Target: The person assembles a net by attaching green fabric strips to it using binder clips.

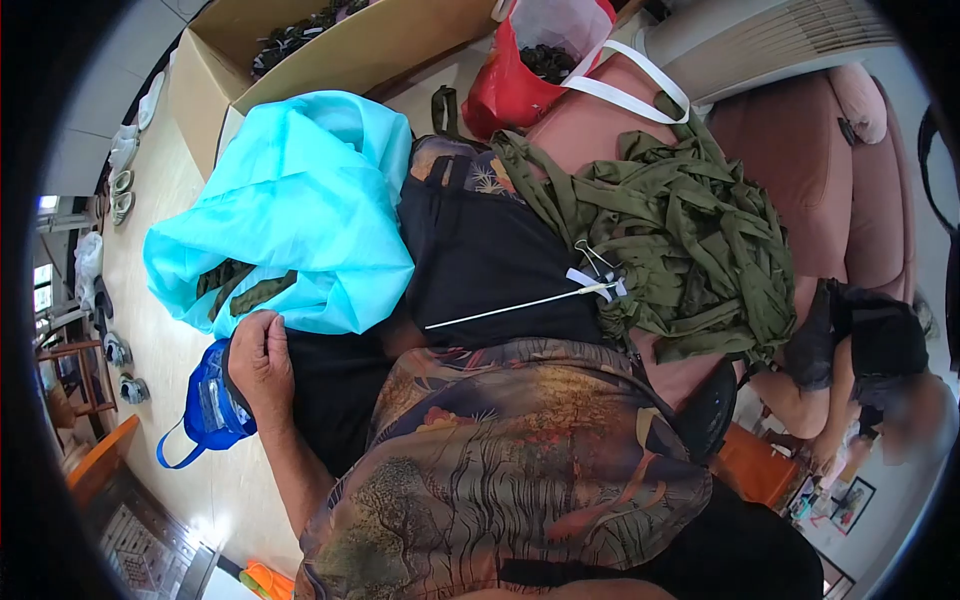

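My left hand is closed, fingers curled in at the rim of a turquoise cloth bag. Some dark green strips show in the bag's opening. Across the black cloth on my lap lies a thin metal rod, its white-wrapped end by a binder clip. Beside my lap, a large heap of olive-green fabric strips rests on the pink seat. My right hand is out of view; only a bit of skin, perhaps a forearm, shows at the bottom edge.
Beyond the turquoise bag stands a cardboard box with dark items inside. A red bag with white handles holds dark pieces. A blue bag sits near my left wrist. Another person is at the far right. Shoes line the left.
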The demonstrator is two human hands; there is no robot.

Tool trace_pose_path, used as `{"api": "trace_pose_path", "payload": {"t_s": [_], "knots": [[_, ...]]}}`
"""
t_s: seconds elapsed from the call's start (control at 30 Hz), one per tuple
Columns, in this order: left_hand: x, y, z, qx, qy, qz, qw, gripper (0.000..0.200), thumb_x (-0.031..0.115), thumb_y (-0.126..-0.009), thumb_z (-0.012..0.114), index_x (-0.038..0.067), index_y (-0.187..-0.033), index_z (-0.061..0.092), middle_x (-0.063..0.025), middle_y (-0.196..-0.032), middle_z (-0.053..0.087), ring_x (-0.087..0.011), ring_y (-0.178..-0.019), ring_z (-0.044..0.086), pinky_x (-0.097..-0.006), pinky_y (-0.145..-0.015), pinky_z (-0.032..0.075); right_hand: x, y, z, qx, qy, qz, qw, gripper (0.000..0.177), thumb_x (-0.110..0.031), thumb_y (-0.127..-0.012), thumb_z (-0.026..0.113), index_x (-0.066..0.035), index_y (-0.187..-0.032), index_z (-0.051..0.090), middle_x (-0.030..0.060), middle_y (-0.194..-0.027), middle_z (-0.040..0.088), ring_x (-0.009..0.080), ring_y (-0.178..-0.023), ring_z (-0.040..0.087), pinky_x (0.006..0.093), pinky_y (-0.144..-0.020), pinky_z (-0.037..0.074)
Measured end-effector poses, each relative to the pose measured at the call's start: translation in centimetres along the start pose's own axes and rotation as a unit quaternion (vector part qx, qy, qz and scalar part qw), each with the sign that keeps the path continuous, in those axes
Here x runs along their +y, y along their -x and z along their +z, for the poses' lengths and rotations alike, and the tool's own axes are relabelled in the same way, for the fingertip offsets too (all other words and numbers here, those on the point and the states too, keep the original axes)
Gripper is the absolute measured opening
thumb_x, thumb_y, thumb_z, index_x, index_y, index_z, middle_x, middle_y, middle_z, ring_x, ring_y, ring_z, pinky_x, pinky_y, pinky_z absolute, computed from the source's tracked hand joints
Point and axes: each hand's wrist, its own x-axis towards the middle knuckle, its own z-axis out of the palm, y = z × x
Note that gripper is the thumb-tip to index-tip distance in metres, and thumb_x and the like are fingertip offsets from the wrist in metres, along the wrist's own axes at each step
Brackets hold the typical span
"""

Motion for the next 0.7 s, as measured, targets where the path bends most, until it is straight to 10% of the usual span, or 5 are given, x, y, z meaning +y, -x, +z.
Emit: {"api": "trace_pose_path", "payload": {"t_s": [0.37, 0.7], "knots": [[-0.3, 0.5, 0.2, 0.004, 0.008, -0.011, 1.0, 0.006, 0.006, -0.088, 0.066, 0.0, -0.09, 0.064, -0.0123, -0.085, 0.066, -0.0242, -0.076, 0.063, -0.0312, -0.072, 0.05, -4.6, -1.4, 2.9, 0.072, 0.159, -0.119, 0.977, 0.011, -0.011, -0.088, 0.059, -0.003, -0.082, 0.06, 0.0017, -0.072, 0.06, 0.0115, -0.063, 0.059, 0.029, -0.052, 0.045], [1.2, 1.9, 1.1, 0.023, 0.109, -0.021, 0.994, 0.005, 0.003, -0.088, 0.067, -0.002, -0.09, 0.065, -0.0086, -0.086, 0.067, -0.0177, -0.078, 0.063, -0.028, -0.072, 0.049, -26.7, 10.9, 6.7, 0.31, -0.068, -0.587, 0.745, 0.006, -0.005, -0.087, 0.059, 0.001, -0.085, 0.06, 0.0054, -0.07, 0.056, 0.0137, -0.066, 0.058, 0.0268, -0.061, 0.045]]}}
